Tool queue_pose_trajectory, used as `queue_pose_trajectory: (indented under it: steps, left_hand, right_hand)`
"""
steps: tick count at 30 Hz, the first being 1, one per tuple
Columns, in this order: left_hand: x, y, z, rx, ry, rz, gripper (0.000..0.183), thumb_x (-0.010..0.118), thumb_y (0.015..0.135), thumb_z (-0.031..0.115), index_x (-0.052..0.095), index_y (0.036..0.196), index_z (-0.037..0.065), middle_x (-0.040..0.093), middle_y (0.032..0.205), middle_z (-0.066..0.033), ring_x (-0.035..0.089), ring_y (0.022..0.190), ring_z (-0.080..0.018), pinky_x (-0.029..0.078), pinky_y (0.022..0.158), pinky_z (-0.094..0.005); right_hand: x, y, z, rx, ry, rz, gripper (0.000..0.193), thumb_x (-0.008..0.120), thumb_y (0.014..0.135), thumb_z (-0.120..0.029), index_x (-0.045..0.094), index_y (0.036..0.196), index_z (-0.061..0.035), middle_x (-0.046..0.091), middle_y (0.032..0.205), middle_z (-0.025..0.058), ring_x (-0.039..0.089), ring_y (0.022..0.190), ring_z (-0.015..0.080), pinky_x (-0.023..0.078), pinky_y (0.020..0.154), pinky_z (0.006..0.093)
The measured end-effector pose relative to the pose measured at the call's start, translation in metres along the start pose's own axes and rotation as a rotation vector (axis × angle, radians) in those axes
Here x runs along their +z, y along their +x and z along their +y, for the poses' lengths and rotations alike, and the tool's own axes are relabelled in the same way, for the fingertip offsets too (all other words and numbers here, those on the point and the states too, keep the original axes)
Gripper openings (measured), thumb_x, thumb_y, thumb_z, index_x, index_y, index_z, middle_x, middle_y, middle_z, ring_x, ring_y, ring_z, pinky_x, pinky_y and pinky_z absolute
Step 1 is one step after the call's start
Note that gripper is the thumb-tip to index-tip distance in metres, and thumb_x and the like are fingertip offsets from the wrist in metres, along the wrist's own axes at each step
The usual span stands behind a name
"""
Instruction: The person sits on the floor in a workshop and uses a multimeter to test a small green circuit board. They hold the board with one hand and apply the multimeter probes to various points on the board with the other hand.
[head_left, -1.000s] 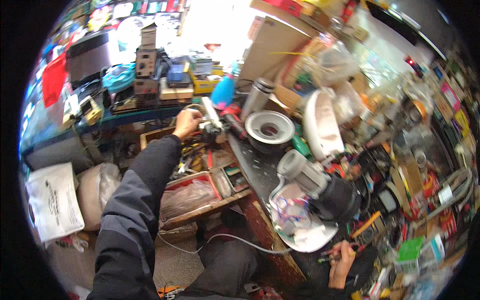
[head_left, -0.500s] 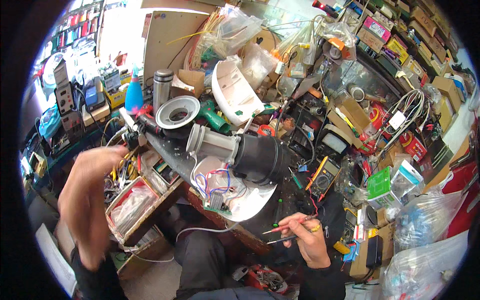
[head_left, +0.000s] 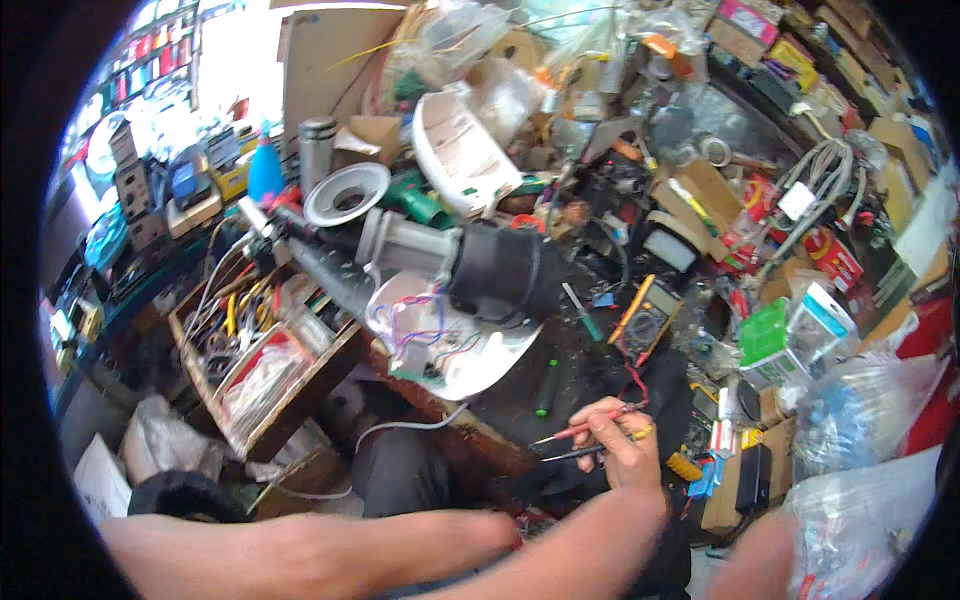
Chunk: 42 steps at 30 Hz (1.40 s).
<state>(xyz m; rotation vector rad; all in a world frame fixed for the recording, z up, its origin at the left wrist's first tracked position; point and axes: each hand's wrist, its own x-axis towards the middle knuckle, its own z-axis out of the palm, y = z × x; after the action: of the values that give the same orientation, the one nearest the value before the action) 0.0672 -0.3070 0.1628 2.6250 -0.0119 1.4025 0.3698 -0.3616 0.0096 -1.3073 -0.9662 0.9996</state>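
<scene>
My right hand (head_left: 625, 450) is closed around a red test probe (head_left: 575, 432) and a black test probe (head_left: 570, 454), their tips pointing left. A red lead runs from there to the yellow-edged multimeter (head_left: 647, 315) on the dark bench. Large and blurred along the lower edge, my left hand (head_left: 330, 545) appears very close, with fingers stretched and apart; nothing shows in it. Left of the probes lie a white curved cover (head_left: 480, 365) with red and blue wires and a black-and-grey cylindrical housing (head_left: 500, 272). A green-ended pen-like tool (head_left: 547, 388) rests nearby.
An open drawer (head_left: 270, 425) of pliers and bagged items juts out at the left. Behind the housing are a grey ring (head_left: 347, 195), a white shell (head_left: 460, 150) and a blue spray bottle (head_left: 265, 172). Boxes and plastic bags (head_left: 870, 420) crowd the right side.
My left hand has moved from above the drawer to the lower edge, close in front of the view. The right hand still grips both probes. The view has shifted slightly.
</scene>
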Motion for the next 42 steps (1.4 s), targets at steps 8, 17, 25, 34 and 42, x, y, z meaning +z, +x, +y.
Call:
queue_pose_trajectory:
  steps: [8, 17, 25, 34, 42]
  left_hand:
    - [0.044, 0.009, 0.004, -0.259, -0.477, 0.135, 0.046, 0.050, 0.093, -0.015, 0.076, 0.129, -0.003, 0.083, 0.112, -0.0160, 0.082, 0.100, -0.0233, 0.066, 0.090, -0.0352]
    - [0.216, -0.003, -0.093, -0.617, -0.392, -0.280, 0.024, 0.065, 0.103, 0.001, 0.075, 0.125, -0.001, 0.082, 0.112, -0.0182, 0.081, 0.100, -0.0329, 0.063, 0.088, -0.0407]
    - [0.280, -0.032, -0.123, -0.641, -0.333, -0.362, 0.019, 0.071, 0.097, 0.004, 0.078, 0.115, 0.001, 0.080, 0.106, -0.0229, 0.077, 0.102, -0.0435, 0.062, 0.086, -0.0475]
    - [0.393, 0.031, -0.186, -0.648, -0.164, 0.001, 0.017, 0.075, 0.091, 0.003, 0.074, 0.107, -0.002, 0.078, 0.105, -0.0245, 0.076, 0.101, -0.0455, 0.059, 0.087, -0.0534]
    - [0.454, 0.048, -0.220, -0.506, -0.165, 0.153, 0.026, 0.088, 0.084, 0.005, 0.077, 0.108, 0.002, 0.072, 0.098, -0.0144, 0.074, 0.091, -0.0341, 0.059, 0.081, -0.0445]
  right_hand:
    - [-0.026, -0.017, 0.016, 0.153, -0.525, -0.217, 0.036, 0.071, 0.110, -0.029, 0.076, 0.090, -0.0003, 0.076, 0.076, 0.0048, 0.070, 0.067, 0.0107, 0.054, 0.063, 0.0314]
    - [0.011, -0.022, 0.054, -0.036, -0.927, -0.354, 0.036, 0.084, 0.095, -0.038, 0.078, 0.103, -0.0041, 0.080, 0.103, 0.0243, 0.078, 0.093, 0.0439, 0.062, 0.080, 0.0514]
    - [-0.066, -0.033, 0.021, -0.522, -1.236, 0.284, 0.026, 0.087, 0.081, -0.006, 0.083, 0.107, -0.0065, 0.078, 0.117, 0.0082, 0.073, 0.113, 0.0302, 0.052, 0.104, 0.0457]
    - [-0.090, -0.042, 0.029, -0.539, -1.147, 0.300, 0.007, 0.082, 0.087, -0.006, 0.078, 0.094, -0.0061, 0.075, 0.101, 0.0044, 0.072, 0.100, 0.0274, 0.051, 0.090, 0.0411]
    - [-0.097, -0.033, 0.055, -0.616, -0.989, 0.389, 0.012, 0.086, 0.085, -0.003, 0.080, 0.095, -0.0068, 0.079, 0.103, 0.0056, 0.075, 0.099, 0.0270, 0.054, 0.089, 0.0406]
